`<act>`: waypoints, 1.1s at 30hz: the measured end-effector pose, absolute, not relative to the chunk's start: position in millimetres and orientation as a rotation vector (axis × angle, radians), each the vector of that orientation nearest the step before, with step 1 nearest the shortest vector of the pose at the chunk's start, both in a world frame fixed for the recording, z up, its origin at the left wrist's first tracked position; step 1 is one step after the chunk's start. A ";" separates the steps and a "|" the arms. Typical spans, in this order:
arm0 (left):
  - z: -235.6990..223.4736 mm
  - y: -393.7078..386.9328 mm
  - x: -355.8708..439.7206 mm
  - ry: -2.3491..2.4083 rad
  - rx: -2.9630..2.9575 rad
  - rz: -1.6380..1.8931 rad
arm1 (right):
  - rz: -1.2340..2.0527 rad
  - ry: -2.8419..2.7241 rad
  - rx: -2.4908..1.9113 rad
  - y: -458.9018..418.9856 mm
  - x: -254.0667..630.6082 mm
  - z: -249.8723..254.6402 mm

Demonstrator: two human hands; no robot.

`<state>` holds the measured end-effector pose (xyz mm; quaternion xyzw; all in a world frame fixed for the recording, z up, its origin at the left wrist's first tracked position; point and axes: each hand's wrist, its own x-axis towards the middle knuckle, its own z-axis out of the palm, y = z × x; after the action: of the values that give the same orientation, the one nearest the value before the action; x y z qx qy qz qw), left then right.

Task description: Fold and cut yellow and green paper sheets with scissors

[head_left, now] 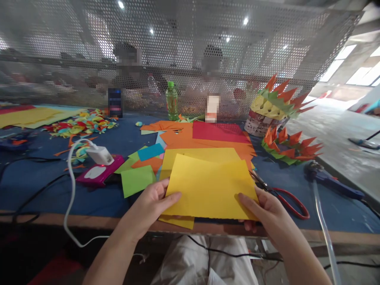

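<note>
A yellow paper sheet (pixel 209 186) is held up just above the near edge of the blue table (pixel 44 178). My left hand (pixel 150 208) pinches its lower left corner, thumb on top. My right hand (pixel 263 209) grips its lower right corner the same way. More yellow paper (pixel 178 221) shows under the sheet at its lower left. Beneath lies a stack of yellow, orange and red sheets (pixel 219 140). Red-handled scissors (pixel 282 198) rest just right of my right hand.
Green paper squares (pixel 137 180), a pink phone (pixel 99 172) with a white charger (pixel 99 155) and cable lie to the left. Folded paper crowns (pixel 291 144) and a blue glue gun (pixel 332 182) sit on the right. A green bottle (pixel 171 101) and paper scraps (pixel 80 124) stand before a perforated screen, with people behind it.
</note>
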<state>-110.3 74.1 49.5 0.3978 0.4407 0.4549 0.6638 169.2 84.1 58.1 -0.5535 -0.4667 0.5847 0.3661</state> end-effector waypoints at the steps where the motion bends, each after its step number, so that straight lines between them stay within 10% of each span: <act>1: 49.1 73.8 -110.7 0.992 0.896 1.023 | 1.492 -1.195 -1.419 84.1 169.4 57.3; 33: 45.3 75.1 -114.8 0.982 0.923 1.044 | 1.435 -1.222 -1.463 83.5 166.4 56.5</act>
<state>-114.8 75.1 45.3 0.4078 0.4337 0.4609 0.6582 166.4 83.5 56.5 -0.5698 -0.4760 0.5592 0.3689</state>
